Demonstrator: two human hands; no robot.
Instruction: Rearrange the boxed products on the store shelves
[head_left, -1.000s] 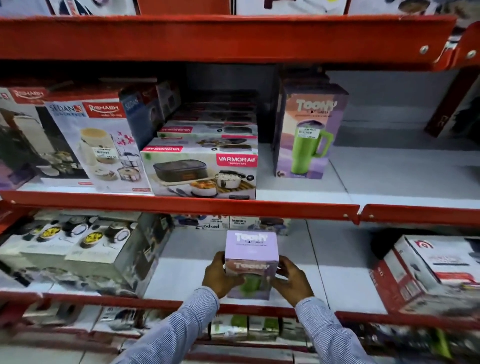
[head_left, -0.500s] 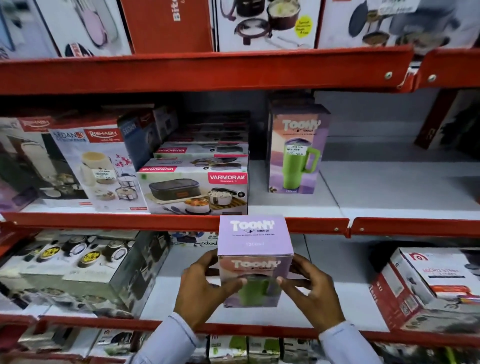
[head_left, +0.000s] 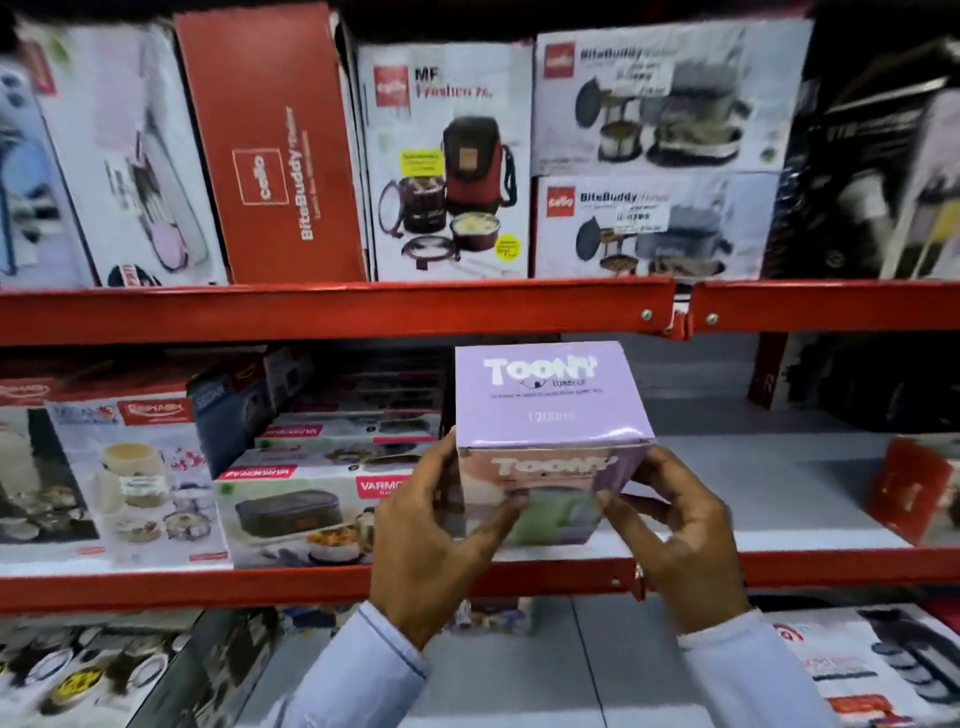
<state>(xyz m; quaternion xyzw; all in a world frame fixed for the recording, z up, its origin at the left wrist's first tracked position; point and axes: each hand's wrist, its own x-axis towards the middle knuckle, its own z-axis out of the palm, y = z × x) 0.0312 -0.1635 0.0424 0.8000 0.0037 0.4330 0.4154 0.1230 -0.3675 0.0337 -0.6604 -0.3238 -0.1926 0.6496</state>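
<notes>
Two hands, the left hand (head_left: 431, 540) and right hand (head_left: 680, 540), clamped the lilac Toony box (head_left: 553, 410) between their fingers (head_left: 498, 519), held clear above the red shelf rail (head_left: 208, 584). Only fingertips pinched its lower front, so the box could tip backward or catch the Varmora box (head_left: 296, 514) beside the left fingers.

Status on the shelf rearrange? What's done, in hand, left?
Done: nothing looks placed yet. In hand: the lilac Toony tumbler box is gripped by the left hand and right hand, held in the air at the middle shelf. Left: set it down, probably on the bare white stretch right of the Varmora box.
</notes>
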